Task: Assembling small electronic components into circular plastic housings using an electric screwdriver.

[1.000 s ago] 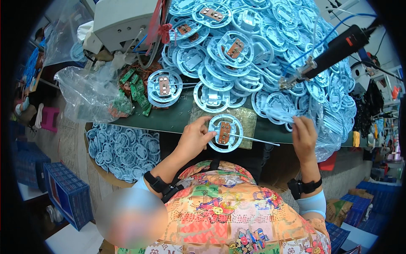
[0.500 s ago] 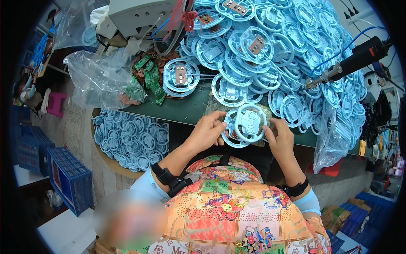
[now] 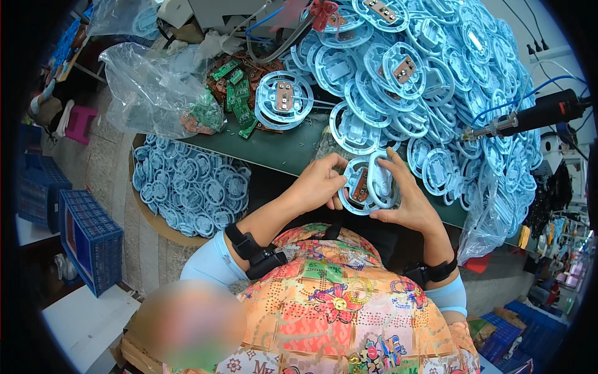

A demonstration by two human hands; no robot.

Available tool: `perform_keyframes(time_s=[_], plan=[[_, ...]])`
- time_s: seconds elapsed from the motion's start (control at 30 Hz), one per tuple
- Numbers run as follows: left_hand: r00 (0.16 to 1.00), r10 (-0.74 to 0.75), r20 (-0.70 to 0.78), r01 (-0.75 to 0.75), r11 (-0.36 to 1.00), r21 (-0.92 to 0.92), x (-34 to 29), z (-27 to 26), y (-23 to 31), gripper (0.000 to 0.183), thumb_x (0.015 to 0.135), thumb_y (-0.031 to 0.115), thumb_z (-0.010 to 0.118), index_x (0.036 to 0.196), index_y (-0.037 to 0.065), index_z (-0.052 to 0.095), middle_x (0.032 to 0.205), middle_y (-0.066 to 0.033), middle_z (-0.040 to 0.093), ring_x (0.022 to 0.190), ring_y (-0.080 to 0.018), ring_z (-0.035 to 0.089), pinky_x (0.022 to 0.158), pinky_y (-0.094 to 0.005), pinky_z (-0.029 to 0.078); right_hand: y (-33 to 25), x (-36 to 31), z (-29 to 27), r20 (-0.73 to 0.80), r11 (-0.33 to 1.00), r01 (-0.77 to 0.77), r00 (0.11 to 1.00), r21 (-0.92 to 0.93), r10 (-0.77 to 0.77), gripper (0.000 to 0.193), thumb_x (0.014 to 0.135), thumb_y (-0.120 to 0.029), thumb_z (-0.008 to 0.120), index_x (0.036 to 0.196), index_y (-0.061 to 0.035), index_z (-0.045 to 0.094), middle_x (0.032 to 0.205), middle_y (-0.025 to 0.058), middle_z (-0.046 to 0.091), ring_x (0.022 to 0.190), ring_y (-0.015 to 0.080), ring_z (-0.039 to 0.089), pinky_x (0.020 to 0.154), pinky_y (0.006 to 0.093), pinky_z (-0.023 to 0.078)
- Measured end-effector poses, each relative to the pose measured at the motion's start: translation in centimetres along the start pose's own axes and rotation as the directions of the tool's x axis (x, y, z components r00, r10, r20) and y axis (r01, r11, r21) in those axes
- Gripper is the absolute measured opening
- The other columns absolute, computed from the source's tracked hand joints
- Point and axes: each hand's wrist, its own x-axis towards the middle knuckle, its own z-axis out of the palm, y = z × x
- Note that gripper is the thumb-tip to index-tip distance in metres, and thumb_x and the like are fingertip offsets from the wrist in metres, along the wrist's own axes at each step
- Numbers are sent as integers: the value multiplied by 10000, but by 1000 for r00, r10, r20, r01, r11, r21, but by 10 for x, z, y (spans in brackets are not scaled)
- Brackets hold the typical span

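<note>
Across the upper half of the frame, a dark green bench (image 3: 277, 148), front edge slanting down toward the right. On top of it, from top centre to upper right, a high heap of pale blue plastic rings (image 3: 448, 75), a few with brown boards set inside. Along the bottom of the frame, a bright flowered garment (image 3: 349, 299). Left of centre, below the bench edge, a brown carton (image 3: 157, 229) full of similar rings; farther to the lower left, a blue checked box (image 3: 103, 258). At the top, left of centre, a pale metal box (image 3: 233, 12). At upper left, a crumpled clear bag (image 3: 146, 93). At upper right, pointing left in front of the heap, a black tool (image 3: 542, 113) with a metal tip.

Just right of the frame's middle, near the bench edge, two hands close together. Left hand (image 3: 314, 185): fingers pinched on the left rim of a pale blue ring (image 3: 357, 209). Right hand (image 3: 411, 199): thumb low, fingers high, grasping a second ring (image 3: 384, 182), tilted and overlapping the first one's right side. Beside the bag, loose green boards (image 3: 238, 100). Smallest, inside the left-held ring, a brown board (image 3: 360, 186) with pale square spots.
</note>
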Motion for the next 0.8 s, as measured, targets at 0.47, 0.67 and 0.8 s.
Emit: perform_keyframes(time_s=[0.47, 0.67, 0.8], plan=[[1000, -8, 29, 11, 994, -111, 4, 1, -7, 355, 976, 97, 508, 1286, -73, 476, 806, -123, 682, 632, -173, 685, 549, -259, 555, -25, 3, 22, -134, 977, 168, 973, -134, -185, 1034, 549, -287, 910, 1409, -57, 383, 1483, 248, 368, 1371, 436, 354, 1123, 508, 278], [1000, 3, 30, 0, 996, -88, -5, 2, -1, 335, 973, 100, 531, 1268, -54, 495, 800, -90, 667, 626, -136, 656, 535, -246, 520, -20, 1, 21, -179, 988, 152, 972, -6, -151, 1012, 561, -290, 915, 1401, -42, 410, 1499, 251, 357, 1387, 415, 357, 1137, 475, 291], [964, 198, -176, -195, 980, 37, -13, 4, -2, 249, 945, 82, 610, 1169, -2, 543, 794, -41, 646, 572, -54, 549, 526, -215, 445, -9, -5, 21, -297, 938, 100, 955, 333, 4, 1066, 568, -343, 928, 1433, -29, 392, 1537, 242, 323, 1430, 366, 326, 1153, 439, 282]])
